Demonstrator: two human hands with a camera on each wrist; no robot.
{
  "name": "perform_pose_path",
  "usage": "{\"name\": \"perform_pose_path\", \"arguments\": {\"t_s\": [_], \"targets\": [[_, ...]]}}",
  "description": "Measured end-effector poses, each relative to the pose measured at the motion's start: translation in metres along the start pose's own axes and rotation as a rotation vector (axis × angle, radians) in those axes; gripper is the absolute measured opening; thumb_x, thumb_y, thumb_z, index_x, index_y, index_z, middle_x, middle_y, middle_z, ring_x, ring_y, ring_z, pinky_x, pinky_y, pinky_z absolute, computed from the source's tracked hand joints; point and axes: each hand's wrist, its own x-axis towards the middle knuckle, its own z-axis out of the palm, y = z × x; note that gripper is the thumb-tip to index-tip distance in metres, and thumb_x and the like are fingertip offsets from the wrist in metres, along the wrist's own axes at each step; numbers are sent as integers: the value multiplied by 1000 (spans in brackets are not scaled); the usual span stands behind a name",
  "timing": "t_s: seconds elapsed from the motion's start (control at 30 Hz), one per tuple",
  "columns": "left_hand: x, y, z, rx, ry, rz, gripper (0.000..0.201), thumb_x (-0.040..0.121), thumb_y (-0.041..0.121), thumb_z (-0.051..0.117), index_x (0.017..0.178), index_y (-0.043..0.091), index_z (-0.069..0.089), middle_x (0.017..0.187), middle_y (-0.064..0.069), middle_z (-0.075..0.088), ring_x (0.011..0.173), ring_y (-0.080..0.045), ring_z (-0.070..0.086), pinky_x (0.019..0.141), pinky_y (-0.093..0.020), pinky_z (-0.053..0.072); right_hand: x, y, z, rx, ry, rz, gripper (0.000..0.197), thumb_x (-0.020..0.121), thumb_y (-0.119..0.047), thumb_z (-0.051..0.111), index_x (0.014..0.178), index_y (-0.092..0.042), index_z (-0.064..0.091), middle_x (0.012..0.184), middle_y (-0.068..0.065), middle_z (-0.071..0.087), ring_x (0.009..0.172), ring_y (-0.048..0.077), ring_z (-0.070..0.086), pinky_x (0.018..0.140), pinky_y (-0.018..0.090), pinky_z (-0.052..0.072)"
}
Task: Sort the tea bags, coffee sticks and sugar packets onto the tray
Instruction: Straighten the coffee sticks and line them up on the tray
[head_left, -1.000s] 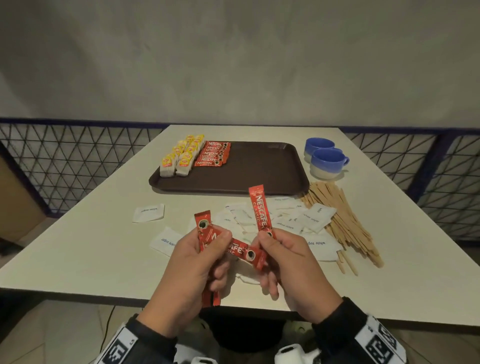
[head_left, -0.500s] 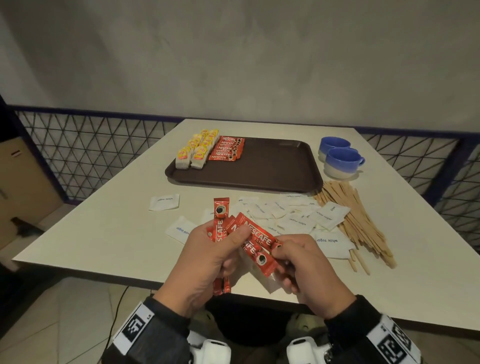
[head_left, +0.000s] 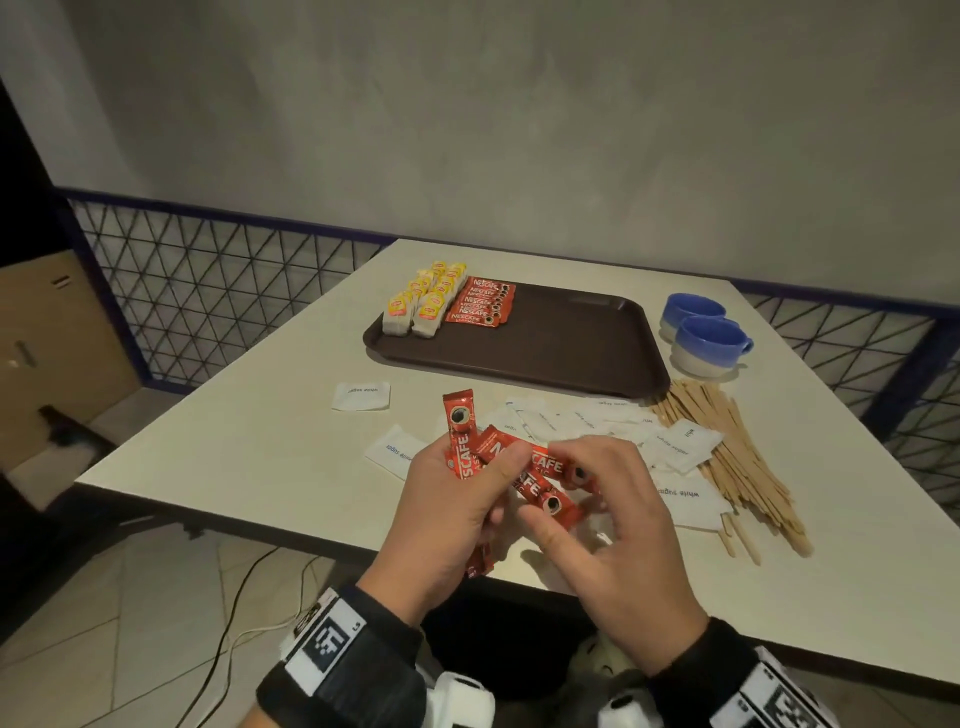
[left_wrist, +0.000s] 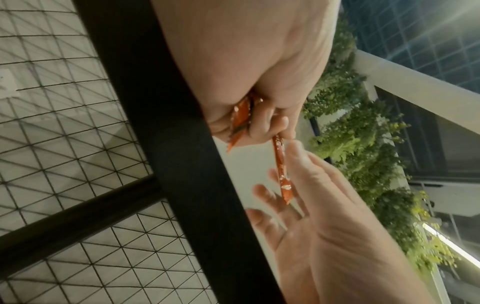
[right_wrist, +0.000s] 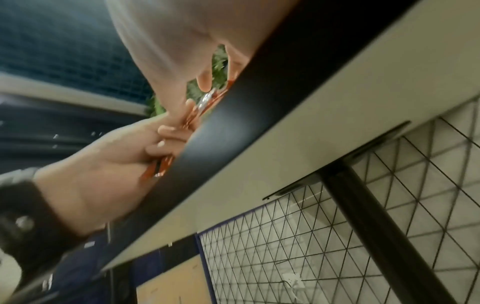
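My left hand (head_left: 485, 470) grips a bundle of red coffee sticks (head_left: 460, 441) above the table's near edge, thumb pressed across them. My right hand (head_left: 563, 491) pinches further coffee sticks (head_left: 550, 501) lying slantwise against that bundle. In the left wrist view, one coffee stick (left_wrist: 281, 170) runs between the left hand's fingers (left_wrist: 267, 123) and the right hand's thumb (left_wrist: 298, 156). The brown tray (head_left: 566, 358) carries two rows of yellow-tagged tea bags (head_left: 426, 301) at its left end, with a stack of coffee sticks (head_left: 480, 304) beside them. White sugar packets (head_left: 576, 421) lie loose in front of the tray.
Wooden stirrers (head_left: 727, 452) are heaped right of the sugar packets. Two blue cups (head_left: 709, 338) stand right of the tray. A single sugar packet (head_left: 361, 396) lies apart on the left. A wire mesh fence (head_left: 208, 291) rings the table, and a wall stands behind.
The right hand has lowered its upright coffee stick and laid it against the left hand's bundle. Both hands have drawn together. The head view has swung left.
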Motion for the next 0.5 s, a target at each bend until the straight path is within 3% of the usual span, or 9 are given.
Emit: {"name": "perform_pose_path", "arguments": {"t_s": [0.1, 0.17, 0.23, 0.3, 0.4, 0.5], "targets": [[-2, -1, 0, 26, 6, 48, 16, 88, 30, 78, 78, 24, 69, 59, 4, 59, 52, -10, 51, 60, -26, 48, 0, 4, 3, -67, 7, -94, 30, 89, -24, 73, 119, -23, 68, 113, -11, 60, 111, 7, 58, 90, 15, 48], [-3, 1, -1, 53, -8, 77, 16, 89, 29, 78, 79, 22, 67, 58, 7, 59, 53, -8, 51, 55, -19, 43, 1, 3, 0, 7, 43, -40, 24, 89, -22, 74, 113, -23, 71, 108, -14, 65, 107, 14, 63, 87, 24, 54], [-5, 2, -1, 71, -4, 106, 12, 89, 27, 77, 84, 21, 69, 63, 11, 66, 58, -3, 59, 59, -16, 45, 7, -3, -6, 116, 25, 40, 25, 85, -13, 77, 106, -25, 73, 104, -9, 69, 104, 18, 66, 85, 33, 57], [-7, 3, -4, 61, 27, 138, 10, 88, 27, 78, 83, 23, 70, 64, 11, 67, 59, -1, 61, 59, -15, 46, 20, -15, -15, 195, -60, 79, 23, 83, -9, 79, 100, -25, 76, 99, -3, 72, 96, 20, 68, 82, 40, 58], [-10, 6, -11, 34, 72, 174, 10, 84, 29, 80, 81, 23, 72, 61, 10, 65, 53, -2, 58, 54, -16, 44, 49, -34, -29, 98, -253, 46, 10, 84, -18, 79, 92, -24, 76, 90, -3, 73, 84, 21, 69, 75, 42, 58], [-7, 15, -23, 57, 100, 206, 19, 75, 41, 81, 82, 25, 73, 64, 10, 67, 56, -2, 60, 59, -19, 45, 82, -53, -33, -52, -462, 0, 18, 87, -23, 78, 102, -27, 70, 93, -7, 73, 81, 16, 73, 72, 40, 61]]}}
